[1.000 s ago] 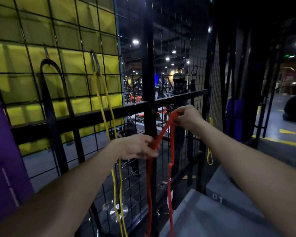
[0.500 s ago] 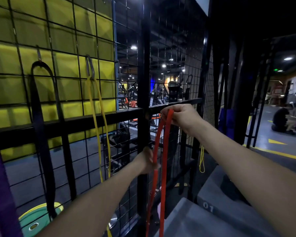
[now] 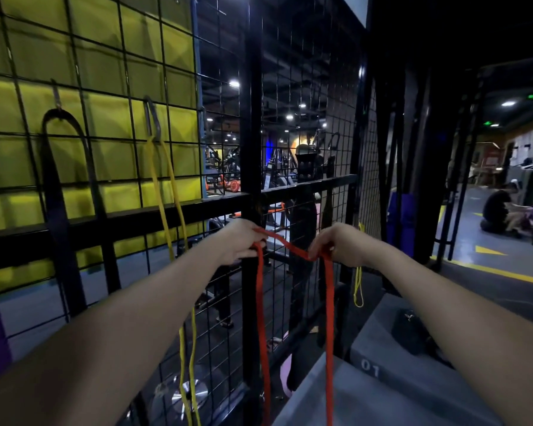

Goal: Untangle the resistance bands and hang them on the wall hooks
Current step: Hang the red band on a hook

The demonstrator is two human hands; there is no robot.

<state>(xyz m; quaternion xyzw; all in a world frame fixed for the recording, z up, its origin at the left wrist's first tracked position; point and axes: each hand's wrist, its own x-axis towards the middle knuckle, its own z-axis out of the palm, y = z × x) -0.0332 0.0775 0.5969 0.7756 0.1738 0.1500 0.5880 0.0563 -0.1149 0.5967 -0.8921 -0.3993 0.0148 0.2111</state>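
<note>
Red band hanging in two strands. Yellow band and black band against black wire grid of square cells. Yellow padded wall behind. Grey box with white numerals. Grey floor striped with yellow lines.

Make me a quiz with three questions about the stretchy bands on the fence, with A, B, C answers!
1. Where does the thin yellow resistance band hang?
A. on a metal hook on the wire grid
B. on the floor
C. round a wrist

2. What colour is the flat band held in both hands?
A. purple
B. red
C. green

3. How is the wide black band now?
A. held
B. knotted
C. hanging

Answers: 1 A, its top loops over the metal hook. 2 B, the left hand and right hand stretch the red band between them. 3 C, it droops from its own hook, untouched.
</note>
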